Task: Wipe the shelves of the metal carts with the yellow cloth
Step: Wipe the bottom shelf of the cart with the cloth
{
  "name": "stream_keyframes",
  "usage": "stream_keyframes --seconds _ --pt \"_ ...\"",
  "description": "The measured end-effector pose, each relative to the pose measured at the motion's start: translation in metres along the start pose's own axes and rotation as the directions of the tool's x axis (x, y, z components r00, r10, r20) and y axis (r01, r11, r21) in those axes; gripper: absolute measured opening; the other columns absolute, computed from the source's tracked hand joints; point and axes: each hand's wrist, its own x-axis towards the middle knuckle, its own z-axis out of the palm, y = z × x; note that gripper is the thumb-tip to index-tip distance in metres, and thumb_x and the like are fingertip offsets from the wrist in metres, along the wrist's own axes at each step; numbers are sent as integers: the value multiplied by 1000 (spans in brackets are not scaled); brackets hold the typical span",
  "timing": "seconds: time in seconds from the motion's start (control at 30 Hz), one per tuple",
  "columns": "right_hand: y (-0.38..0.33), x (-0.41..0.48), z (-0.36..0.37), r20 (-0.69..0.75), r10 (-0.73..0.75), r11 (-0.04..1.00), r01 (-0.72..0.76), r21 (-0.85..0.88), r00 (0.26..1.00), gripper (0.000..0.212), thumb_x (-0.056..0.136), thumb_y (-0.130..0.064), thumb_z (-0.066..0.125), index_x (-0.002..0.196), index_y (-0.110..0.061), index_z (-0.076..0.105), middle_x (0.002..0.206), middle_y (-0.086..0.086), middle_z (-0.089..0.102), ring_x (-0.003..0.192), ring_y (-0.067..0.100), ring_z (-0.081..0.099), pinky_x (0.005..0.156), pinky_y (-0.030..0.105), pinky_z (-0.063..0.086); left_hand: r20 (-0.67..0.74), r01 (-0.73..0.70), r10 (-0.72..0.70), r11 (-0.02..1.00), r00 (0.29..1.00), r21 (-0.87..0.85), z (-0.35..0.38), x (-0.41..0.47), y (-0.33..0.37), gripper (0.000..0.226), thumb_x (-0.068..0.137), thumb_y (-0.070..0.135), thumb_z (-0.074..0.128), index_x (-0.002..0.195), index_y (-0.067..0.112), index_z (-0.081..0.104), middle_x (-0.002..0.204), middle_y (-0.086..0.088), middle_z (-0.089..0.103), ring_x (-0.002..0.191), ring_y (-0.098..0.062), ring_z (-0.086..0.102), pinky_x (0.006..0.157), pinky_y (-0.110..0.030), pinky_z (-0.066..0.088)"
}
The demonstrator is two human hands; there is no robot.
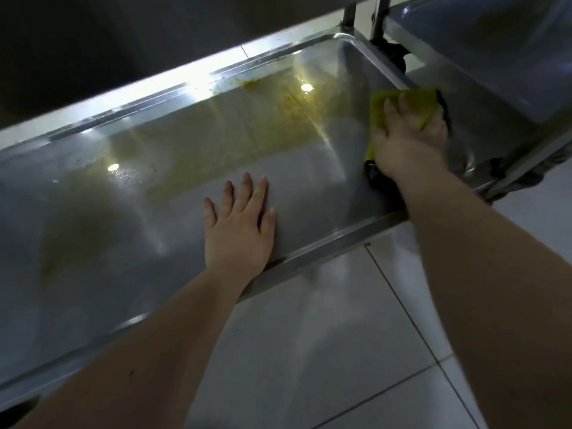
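- Our right grip (408, 140) lies palm down on the yellow cloth (399, 102), pressing it onto the cart shelf (123, 227). The fingers we can see are stretched out flat, not curled round it.
- A fold of the cloth covers the outer fingers of that grip, so we cannot tell how they lie.
- The cloth sticks out ahead of the right grip's fingertips and below its wrist, where a dark edge shows. It sits at the shelf's right end, near the rim.
- Our left grip (238, 224) is wide open, fingers spread and flat on the bare metal. It holds nothing, and its wrist crosses the shelf's front rim.
- A yellowish smear (216, 144) spreads across the shelf beyond the left grip's fingertips, reaching towards the right grip.
- A second cart (495, 57) stands just past the right grip.
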Motion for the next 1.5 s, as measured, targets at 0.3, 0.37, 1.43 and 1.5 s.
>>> stream_keyframes --seconds 0.3,0.37,1.43,1.5 --pt "-145 -68 29 134 -607 793 587 165 783 56 97 -61 24 150 -48 11 160 -24 1 148 35 -3 117 44 2 1 130 -130 991 992 29 -2 -2 1 79 92 52 20 153 4 6 161 -16 4 149 -29 0 119 -45 -4" --pt "-117 -41 25 99 -553 832 541 127 827 56 97 -60 25 150 -48 11 160 -23 3 147 38 2 117 44 6 -8 127 -127 991 992 40 -2 -1 2 79 94 55 21 153 4 10 161 -16 7 148 -29 5 119 -45 1" --pt "-20 42 2 -13 -125 991 126 35 992 54 101 -52 19 153 -40 9 162 -17 4 145 43 3 117 53 8 -8 49 -49 954 999 295 -17 22 3 89 86 64 10 147 1 27 147 -21 37 134 -37 32 113 -44 22" --pt "-22 40 1 -9 -120 992 121 40 993 54 101 -52 20 153 -41 10 162 -18 4 145 43 3 117 52 8 9 17 -20 965 1000 262 -18 44 -2 86 89 64 12 150 5 22 156 -18 23 145 -33 15 119 -46 5"
